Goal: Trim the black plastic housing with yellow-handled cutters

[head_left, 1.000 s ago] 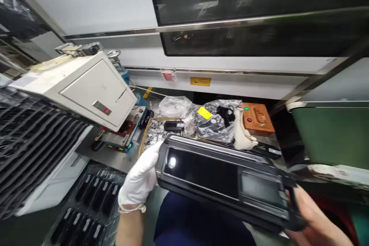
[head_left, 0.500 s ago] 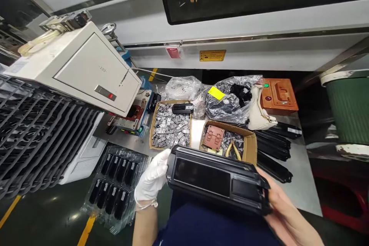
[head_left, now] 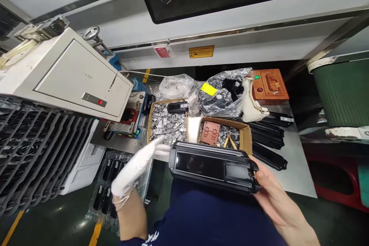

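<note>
A long black plastic panel (head_left: 211, 166) with a glossy window lies level across my lap, just before the table edge. My right hand (head_left: 272, 196), bare, grips its right end from below. My left hand (head_left: 138, 165) wears a white glove; its fingers are stretched out toward the panel's left end and point at the cardboard box of small grey metal clips (head_left: 168, 125). The gloved fingers touch or nearly touch the panel's corner; I cannot tell which.
A second cardboard box (head_left: 248, 138) holds a brown fixture block and pliers. Plastic bags of parts (head_left: 221, 94), an orange jig (head_left: 269, 86) and black strips (head_left: 268, 138) lie on the metal table. A beige machine (head_left: 72, 77) stands left; trays of black parts (head_left: 106, 184) sit on the floor.
The view has tilted down, bringing the table and boxes into sight. The panel sits lower and flatter. My left hand has loosened from its left end and stretched its fingers out.
</note>
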Motion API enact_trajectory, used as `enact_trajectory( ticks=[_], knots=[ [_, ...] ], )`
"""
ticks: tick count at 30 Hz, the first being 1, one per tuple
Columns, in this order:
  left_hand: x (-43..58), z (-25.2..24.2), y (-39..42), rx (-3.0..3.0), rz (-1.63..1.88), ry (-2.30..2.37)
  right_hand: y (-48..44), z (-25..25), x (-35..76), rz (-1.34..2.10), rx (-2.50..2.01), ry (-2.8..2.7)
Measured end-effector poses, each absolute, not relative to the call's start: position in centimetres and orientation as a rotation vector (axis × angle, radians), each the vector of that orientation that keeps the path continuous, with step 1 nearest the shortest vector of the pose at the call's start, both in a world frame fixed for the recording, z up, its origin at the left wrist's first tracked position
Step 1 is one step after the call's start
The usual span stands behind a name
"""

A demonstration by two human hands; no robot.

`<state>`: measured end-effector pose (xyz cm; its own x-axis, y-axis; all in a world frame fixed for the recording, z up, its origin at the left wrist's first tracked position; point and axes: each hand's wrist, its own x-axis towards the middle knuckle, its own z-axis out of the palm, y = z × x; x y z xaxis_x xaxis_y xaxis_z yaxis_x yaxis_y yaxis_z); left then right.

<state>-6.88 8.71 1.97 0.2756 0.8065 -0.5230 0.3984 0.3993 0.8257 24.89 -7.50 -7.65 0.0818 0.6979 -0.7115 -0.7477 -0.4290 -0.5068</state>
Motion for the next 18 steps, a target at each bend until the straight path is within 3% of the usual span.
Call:
enact_trajectory(
  ticks=[5, 8, 11, 18],
  knots=[
    [-5.0, 8.5, 9.4, 2.106, 0.549, 1.651, -7.6, -7.1, 24.7, 1.61, -1.215, 0.051],
    [-0.9, 9.5, 8.2, 2.772, 0.29, 0.887, -7.3, -6.7, 24.2, 1.619, -1.166, -0.013],
    [3.0, 7.2, 7.3, 2.952, 0.078, 0.299, -7.0, -6.5, 23.9, 1.631, -1.069, -0.114],
    [4.8, -0.1, 7.3, 3.121, 0.096, 0.3, -7.2, -6.2, 23.0, 1.515, -1.055, -0.215]
  ],
)
